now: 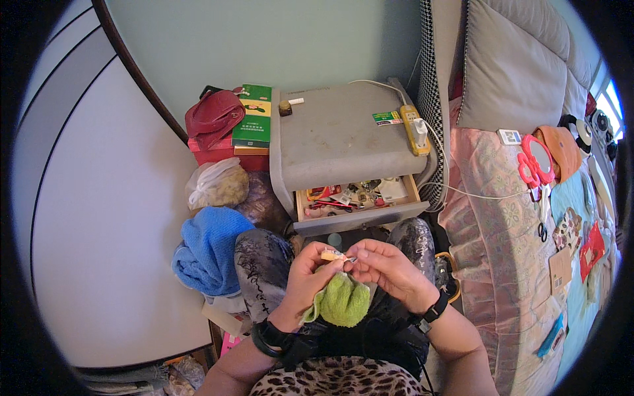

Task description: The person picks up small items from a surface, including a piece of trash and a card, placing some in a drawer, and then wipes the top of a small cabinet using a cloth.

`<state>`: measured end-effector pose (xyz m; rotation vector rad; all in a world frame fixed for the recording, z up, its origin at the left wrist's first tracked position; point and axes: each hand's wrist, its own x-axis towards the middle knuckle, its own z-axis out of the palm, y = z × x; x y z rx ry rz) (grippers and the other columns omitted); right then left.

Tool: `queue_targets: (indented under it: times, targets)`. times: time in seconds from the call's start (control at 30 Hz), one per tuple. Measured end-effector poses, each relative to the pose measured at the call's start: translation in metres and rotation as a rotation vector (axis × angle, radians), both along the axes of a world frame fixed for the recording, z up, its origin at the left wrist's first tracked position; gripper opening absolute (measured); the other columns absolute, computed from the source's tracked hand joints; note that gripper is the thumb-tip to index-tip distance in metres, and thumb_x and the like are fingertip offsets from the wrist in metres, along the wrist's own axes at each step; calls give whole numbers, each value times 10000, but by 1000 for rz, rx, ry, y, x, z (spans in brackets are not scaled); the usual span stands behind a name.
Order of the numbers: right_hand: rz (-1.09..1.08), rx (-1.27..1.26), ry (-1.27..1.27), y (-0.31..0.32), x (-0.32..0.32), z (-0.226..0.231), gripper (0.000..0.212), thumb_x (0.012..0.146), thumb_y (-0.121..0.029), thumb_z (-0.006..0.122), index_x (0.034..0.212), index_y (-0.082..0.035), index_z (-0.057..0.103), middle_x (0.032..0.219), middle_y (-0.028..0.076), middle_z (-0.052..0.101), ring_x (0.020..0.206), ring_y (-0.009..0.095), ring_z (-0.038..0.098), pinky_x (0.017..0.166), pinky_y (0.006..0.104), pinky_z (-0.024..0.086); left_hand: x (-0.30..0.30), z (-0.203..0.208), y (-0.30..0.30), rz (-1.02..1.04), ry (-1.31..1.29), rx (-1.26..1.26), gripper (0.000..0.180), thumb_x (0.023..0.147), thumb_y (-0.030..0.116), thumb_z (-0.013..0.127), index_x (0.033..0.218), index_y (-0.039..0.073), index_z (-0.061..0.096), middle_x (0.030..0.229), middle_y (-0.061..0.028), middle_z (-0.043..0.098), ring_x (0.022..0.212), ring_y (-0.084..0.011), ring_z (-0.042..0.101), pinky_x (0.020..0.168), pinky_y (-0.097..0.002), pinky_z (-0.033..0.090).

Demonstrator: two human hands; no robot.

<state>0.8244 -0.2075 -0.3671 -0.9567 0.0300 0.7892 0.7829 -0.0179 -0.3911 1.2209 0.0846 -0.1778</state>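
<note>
The left hand (pixel 309 274) pinches a small tan, stick-like object (pixel 329 255) between thumb and fingertips, with a green cloth (pixel 342 300) bunched under its palm. The right hand (pixel 385 265) meets it, fingertips pressed together at the object's end; what they grip is too small to make out. Just beyond the fingers, an open drawer (pixel 356 198) holds indistinct clutter.

A home bedroom — bed (pixel 502 218) with pillow (pixel 508 72), cluttered nightstand (pixel 343 132) beside it.
</note>
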Motion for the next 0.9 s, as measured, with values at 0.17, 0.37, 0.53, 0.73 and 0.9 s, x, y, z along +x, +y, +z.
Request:
queue_targets:
  times: [0.17, 0.37, 0.53, 0.73, 0.9]
  targets:
    - [70, -22, 32, -5, -3, -12, 116, 967, -146, 607, 1029, -48, 615, 907, 16, 653, 815, 67, 625, 725, 199, 530, 0, -3, 0, -23, -79, 89, 177, 896, 34, 664, 1043, 28, 564, 966, -14, 631, 876, -61, 593, 768, -216, 486]
    - [-30, -662, -776, 0, -9, 1, 172, 866, -135, 708, 963, -30, 614, 891, 42, 641, 798, 140, 628, 659, 285, 519, 2, 0, 1, -13, 17, 67, 154, 919, 71, 651, 1046, 25, 576, 958, -8, 631, 875, -61, 598, 760, -219, 493]
    - [-243, -882, -1698, -5, -9, 6, 271, 705, -32, 765, 930, -46, 616, 895, 115, 636, 770, 311, 625, 667, 356, 532, 0, 22, -1, -82, 390, -412, 168, 944, 137, 642, 1056, 24, 588, 934, -3, 635, 814, -57, 600, 748, -221, 509]
    - [-209, -513, -842, -12, -9, -6, 184, 916, -137, 659, 1042, -16, 604, 951, 76, 671, 837, 184, 644, 750, 300, 525, -2, 8, 3, -106, 112, -28, 164, 933, 106, 644, 1057, 27, 573, 926, -6, 632, 809, -52, 588, 726, -202, 484]
    - [94, -178, -354, -15, -7, -19, 162, 972, -157, 607, 1062, -22, 611, 884, 23, 641, 797, 77, 598, 739, 242, 518, -3, -1, 3, -120, 40, 20, 191, 911, 76, 666, 1068, 24, 568, 959, -10, 642, 852, -49, 589, 753, -206, 476]
